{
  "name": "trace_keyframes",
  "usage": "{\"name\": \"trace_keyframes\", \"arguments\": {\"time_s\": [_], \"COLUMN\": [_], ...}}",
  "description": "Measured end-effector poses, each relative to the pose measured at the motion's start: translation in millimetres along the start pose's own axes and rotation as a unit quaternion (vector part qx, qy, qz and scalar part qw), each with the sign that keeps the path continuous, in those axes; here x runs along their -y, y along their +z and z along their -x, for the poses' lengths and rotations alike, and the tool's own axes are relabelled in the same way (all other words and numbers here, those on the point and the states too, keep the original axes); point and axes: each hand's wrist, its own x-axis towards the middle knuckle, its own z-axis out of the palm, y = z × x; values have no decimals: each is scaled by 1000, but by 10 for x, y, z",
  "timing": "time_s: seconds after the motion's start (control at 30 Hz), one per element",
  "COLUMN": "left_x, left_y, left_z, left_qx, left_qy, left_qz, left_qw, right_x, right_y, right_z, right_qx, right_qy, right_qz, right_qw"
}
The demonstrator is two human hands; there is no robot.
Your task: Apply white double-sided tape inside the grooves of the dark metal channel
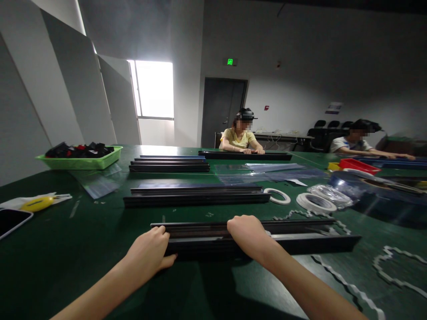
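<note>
A long black channel-shaped profile (313,244) lies across the green table in front of me, with a pale strip along part of its inside. My left hand (150,249) grips its left end, fingers over the top and thumb at the near lower edge. Closed and bent down over the middle of the same profile is my right hand (248,233). Its fingertips are hidden, so whatever it pinches does not show. Wavy white strips (353,284) of backing lie by the profile's right end.
Beyond lie more black profiles (196,199), white tape rolls (316,202), clear plastic sheets (267,172) and a large blue film roll (393,200). Left are a green basket (80,164) of black parts, a yellow-handled tool (37,203) and a phone (13,222). Two co-workers sit across.
</note>
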Motion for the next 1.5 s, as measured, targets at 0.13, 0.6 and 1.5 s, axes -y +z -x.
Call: {"name": "trace_keyframes", "arguments": {"time_s": [0.13, 0.6, 1.5], "left_x": [-3, 19, 33], "left_y": [-16, -67, -4], "left_z": [-6, -20, -25], "left_qx": [1, 27, -2], "left_qy": [4, 74, 22], "left_qz": [1, 75, -38], "left_qw": [1000, 994, 999], "right_x": [0, -2, -8], "right_y": [-4, 13, 26], "right_z": [-3, -7, -8], "right_qx": [1, -3, 4], "right_qy": [2, 5, 12], "right_qz": [-3, -5, -5], "right_qw": [1000, 1000, 1000]}}
